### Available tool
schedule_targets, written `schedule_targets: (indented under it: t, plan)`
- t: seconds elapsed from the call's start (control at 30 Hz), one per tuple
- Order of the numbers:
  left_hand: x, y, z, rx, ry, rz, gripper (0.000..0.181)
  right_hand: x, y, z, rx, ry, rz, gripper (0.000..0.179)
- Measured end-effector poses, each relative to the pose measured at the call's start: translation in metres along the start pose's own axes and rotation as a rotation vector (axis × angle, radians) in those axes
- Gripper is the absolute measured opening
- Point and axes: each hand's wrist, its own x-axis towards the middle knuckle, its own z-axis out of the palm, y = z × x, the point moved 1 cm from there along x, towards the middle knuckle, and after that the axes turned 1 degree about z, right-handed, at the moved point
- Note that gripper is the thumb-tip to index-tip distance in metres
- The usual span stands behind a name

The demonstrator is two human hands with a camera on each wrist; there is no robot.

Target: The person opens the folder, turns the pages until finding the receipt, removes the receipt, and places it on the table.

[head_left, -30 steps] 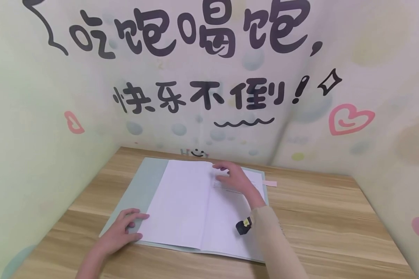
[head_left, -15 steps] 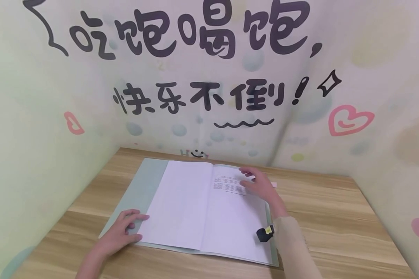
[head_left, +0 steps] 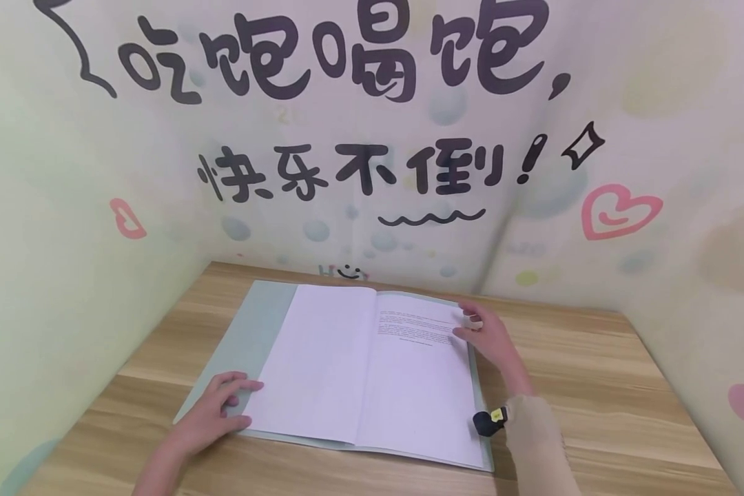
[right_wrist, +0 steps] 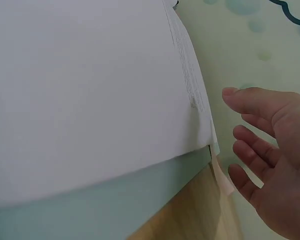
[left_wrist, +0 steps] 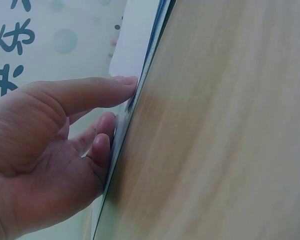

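Note:
An open booklet (head_left: 418,399) with a pale blue-green cover (head_left: 251,337) lies flat on the wooden table. Its left page (head_left: 319,365) is blank; the right page has a few lines of small print near the top. My left hand (head_left: 213,410) rests on the lower left edge, fingers spread over the cover and page; its thumb touches the page in the left wrist view. My right hand (head_left: 490,337) hovers by the upper right corner, fingers loosely bent and holding nothing. A pink ribbon-like tab (right_wrist: 221,177) sticks out beside it.
The wooden table (head_left: 570,386) extends to both sides of the booklet. A wall (head_left: 347,117) with large black lettering and pink hearts stands right behind the table's far edge, with side walls left and right.
My right hand has moved right across the right page, from near the spine to the outer upper corner, uncovering the printed lines. My left hand has stayed in place.

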Motion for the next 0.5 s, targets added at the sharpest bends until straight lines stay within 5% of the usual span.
schedule_targets:
  t: [0.5]
  plan:
    - [0.000, -0.001, 0.000, -0.005, 0.002, 0.034, 0.050, -0.006, 0.023, 0.001, -0.030, -0.036, 0.109, 0.066]
